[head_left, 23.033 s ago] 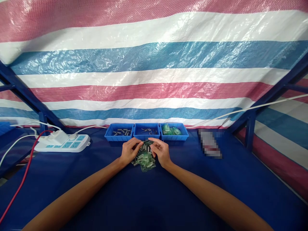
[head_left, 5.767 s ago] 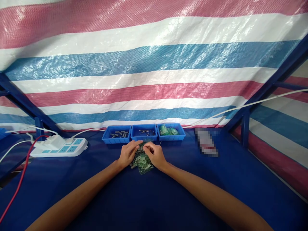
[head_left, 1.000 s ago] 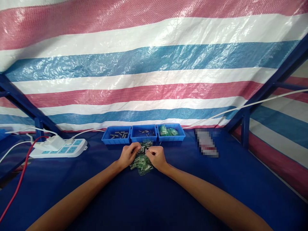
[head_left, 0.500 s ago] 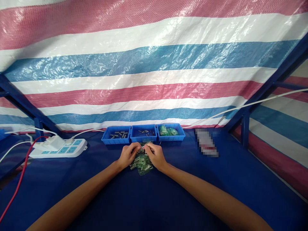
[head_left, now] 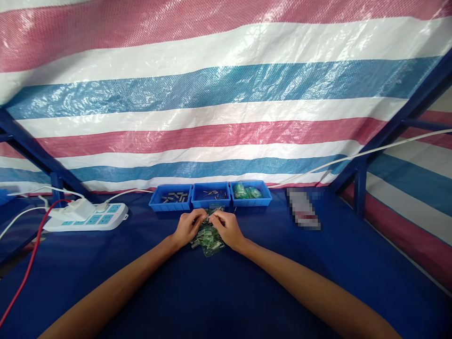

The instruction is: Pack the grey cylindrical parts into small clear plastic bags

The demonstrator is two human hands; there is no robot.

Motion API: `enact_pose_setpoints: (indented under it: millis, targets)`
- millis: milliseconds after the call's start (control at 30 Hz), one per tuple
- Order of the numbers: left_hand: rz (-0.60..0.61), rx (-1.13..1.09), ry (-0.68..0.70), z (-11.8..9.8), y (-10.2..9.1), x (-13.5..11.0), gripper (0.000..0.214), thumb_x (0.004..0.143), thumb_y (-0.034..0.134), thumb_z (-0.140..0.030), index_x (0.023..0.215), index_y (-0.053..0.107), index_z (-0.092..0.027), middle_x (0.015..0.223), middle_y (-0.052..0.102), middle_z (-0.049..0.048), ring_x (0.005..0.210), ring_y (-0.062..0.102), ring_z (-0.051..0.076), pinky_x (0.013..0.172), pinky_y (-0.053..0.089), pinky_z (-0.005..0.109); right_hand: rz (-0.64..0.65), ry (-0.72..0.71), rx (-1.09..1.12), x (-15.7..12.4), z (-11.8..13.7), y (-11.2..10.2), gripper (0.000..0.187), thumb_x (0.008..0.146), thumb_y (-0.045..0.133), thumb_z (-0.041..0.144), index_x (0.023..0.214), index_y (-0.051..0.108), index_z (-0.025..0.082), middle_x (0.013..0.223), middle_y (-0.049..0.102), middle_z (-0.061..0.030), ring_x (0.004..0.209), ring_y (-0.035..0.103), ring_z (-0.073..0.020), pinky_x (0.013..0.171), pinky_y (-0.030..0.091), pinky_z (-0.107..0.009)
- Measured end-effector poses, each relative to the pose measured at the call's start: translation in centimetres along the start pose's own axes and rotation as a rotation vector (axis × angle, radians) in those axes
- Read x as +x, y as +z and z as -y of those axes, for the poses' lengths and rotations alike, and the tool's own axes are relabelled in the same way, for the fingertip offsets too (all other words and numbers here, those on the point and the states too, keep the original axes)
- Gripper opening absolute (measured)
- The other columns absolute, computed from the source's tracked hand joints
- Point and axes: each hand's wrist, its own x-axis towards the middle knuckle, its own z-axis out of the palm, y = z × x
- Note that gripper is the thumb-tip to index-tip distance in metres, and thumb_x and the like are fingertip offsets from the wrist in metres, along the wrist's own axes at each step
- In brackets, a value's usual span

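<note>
A clear plastic bag of small green parts (head_left: 209, 239) lies on the blue table cloth (head_left: 226, 292) between my hands. My left hand (head_left: 189, 227) rests at the bag's left edge with its fingers curled in a pinch. My right hand (head_left: 228, 228) sits at the bag's right edge, fingers also pinched together. The fingertips of both hands meet over the top of the bag, on something too small to make out.
Three blue trays stand in a row behind the hands: the left tray (head_left: 170, 197) holds dark cylinders, the middle tray (head_left: 210, 195) thin metal pins, the right tray (head_left: 250, 193) green bagged parts. A white power strip (head_left: 86, 216) with cables lies at left. A blurred packet (head_left: 302, 208) lies at right.
My right hand has shifted slightly left, closing up to my left hand over the bag. The bag and trays have not moved.
</note>
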Motion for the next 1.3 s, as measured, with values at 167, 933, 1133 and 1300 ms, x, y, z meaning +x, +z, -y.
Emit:
enact_pose_setpoints:
  millis: [167, 933, 1133, 1300]
  targets:
    - [-0.002, 0.011, -0.019, -0.01, 0.03, -0.02, 0.015, 0.093, 0.043, -0.027, 0.093, 0.053, -0.016, 0.082, 0.064, 0.0026, 0.061, 0.058, 0.009, 0.059, 0.044, 0.019, 0.039, -0.059, -0.030, -0.13, -0.06, -0.07, 0.026, 0.086, 0.048, 0.024, 0.063, 0.055, 0.014, 0.056, 0.046, 0.0025, 0.050, 0.037, -0.0085, 0.051, 0.027, -0.022]
    - [0.104, 0.035, -0.054, -0.45, -0.16, 0.63, 0.024, 0.093, 0.044, -0.032, 0.089, 0.060, -0.016, 0.080, 0.062, 0.0037, 0.071, 0.057, 0.013, 0.067, 0.043, 0.022, -0.090, -0.059, -0.011, -0.38, 0.12, -0.22, 0.026, 0.088, 0.044, 0.026, 0.069, 0.058, 0.014, 0.060, 0.052, 0.0003, 0.053, 0.045, -0.0099, 0.054, 0.033, -0.022]
    - [0.097, 0.034, -0.063, -0.54, -0.10, 0.66, 0.025, 0.094, 0.042, -0.033, 0.092, 0.060, -0.016, 0.083, 0.064, 0.0047, 0.074, 0.059, 0.013, 0.069, 0.045, 0.022, -0.060, -0.047, -0.007, -0.24, 0.11, -0.25, 0.028, 0.088, 0.044, 0.029, 0.068, 0.058, 0.014, 0.057, 0.049, 0.0010, 0.052, 0.043, -0.0099, 0.052, 0.032, -0.022]
    - [0.077, 0.037, -0.061, -0.35, -0.06, 0.58, 0.025, 0.094, 0.043, -0.034, 0.099, 0.060, -0.017, 0.088, 0.066, 0.0053, 0.078, 0.062, 0.014, 0.070, 0.047, 0.022, -0.024, -0.045, 0.002, -0.20, 0.08, -0.23, 0.028, 0.087, 0.045, 0.028, 0.067, 0.058, 0.014, 0.056, 0.047, 0.0014, 0.050, 0.041, -0.0096, 0.051, 0.030, -0.022]
